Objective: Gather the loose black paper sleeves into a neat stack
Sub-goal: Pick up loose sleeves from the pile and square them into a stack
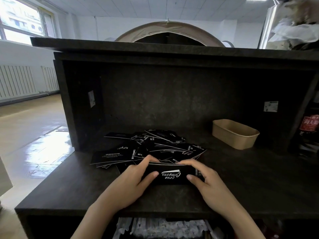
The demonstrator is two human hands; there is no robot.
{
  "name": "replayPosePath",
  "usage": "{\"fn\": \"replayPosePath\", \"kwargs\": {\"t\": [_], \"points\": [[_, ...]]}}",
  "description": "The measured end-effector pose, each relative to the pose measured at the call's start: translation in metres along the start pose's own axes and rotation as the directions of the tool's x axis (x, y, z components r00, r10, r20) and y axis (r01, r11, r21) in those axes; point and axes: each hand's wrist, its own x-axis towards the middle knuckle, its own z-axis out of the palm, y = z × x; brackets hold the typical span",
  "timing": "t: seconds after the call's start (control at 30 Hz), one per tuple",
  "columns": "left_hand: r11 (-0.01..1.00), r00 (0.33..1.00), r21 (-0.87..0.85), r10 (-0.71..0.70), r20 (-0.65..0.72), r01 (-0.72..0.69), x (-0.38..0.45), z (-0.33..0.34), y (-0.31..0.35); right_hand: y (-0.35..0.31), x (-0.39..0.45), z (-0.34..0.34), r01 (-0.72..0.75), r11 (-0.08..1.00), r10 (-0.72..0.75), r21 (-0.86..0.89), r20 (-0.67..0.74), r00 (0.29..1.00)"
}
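Both hands hold a small stack of black paper sleeves at the near edge of a dark counter.

The left hand grips the left end of the stack, thumb on the near face and fingers curled over the far edge; the right hand grips the right end the same way — thumb in front, fingers over the top. The top sleeve shows white script lettering, upside down from here. Just beyond the hands, touching the stack, lies a loose pile of black sleeves, fanned out at different angles and overlapping on the counter. Far right, well apart from the pile, a brown paper tray sits against the dark back panel — under an overhanging shelf.
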Motion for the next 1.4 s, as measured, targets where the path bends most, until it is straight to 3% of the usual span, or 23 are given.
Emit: {"fn": "replayPosePath", "kwargs": {"t": [0.13,0.2,0.23,0.3,0.37,0.47,0.8,0.9,1.07,1.4], "points": [[1.000,0.988,0.001,0.011,-0.154,-0.011,-0.001,-0.001,0.003,-0.001,0.000,-0.001,0.015,1.000,-0.015,0.001,0.004,1.000],[1.000,0.927,0.009,-0.013,-0.376,0.017,0.000,-0.003,-0.001,-0.002,-0.002,-0.001,0.018,1.000,-0.018,0.000,0.005,1.000],[0.997,0.864,0.054,-0.023,-0.504,0.059,0.000,-0.005,-0.006,-0.002,-0.002,-0.001,0.015,1.000,-0.015,0.000,0.003,1.000],[0.955,0.729,0.123,-0.118,-0.675,0.269,-0.001,-0.008,-0.018,-0.002,-0.002,-0.001,0.007,1.000,-0.007,0.001,-0.002,1.000],[0.856,0.668,0.126,-0.291,-0.685,0.501,-0.002,-0.007,-0.027,0.000,-0.002,0.000,-0.003,1.000,0.003,-0.001,-0.003,1.000],[0.749,0.707,0.250,-0.379,-0.597,0.613,0.000,0.000,-0.032,0.001,-0.001,0.000,-0.022,1.000,0.022,-0.001,0.002,1.000],[0.610,0.771,0.545,-0.183,-0.610,0.576,0.000,0.002,-0.042,0.007,-0.001,0.001,-0.048,0.998,0.049,-0.044,0.003,0.999],[0.652,0.828,0.551,-0.230,-0.511,0.521,0.000,-0.018,-0.051,0.007,-0.001,0.002,-0.051,0.998,0.051,-0.044,0.001,0.999],[0.798,0.880,0.384,-0.364,-0.306,0.464,-0.008,-0.045,-0.064,0.005,0.000,0.002,-0.035,0.999,0.034,-0.041,-0.009,0.999],[0.895,0.898,0.307,-0.189,-0.398,0.324,-0.039,-0.052,-0.051,-0.002,-0.002,0.000,-0.007,1.000,0.007,-0.010,-0.014,1.000]]}}
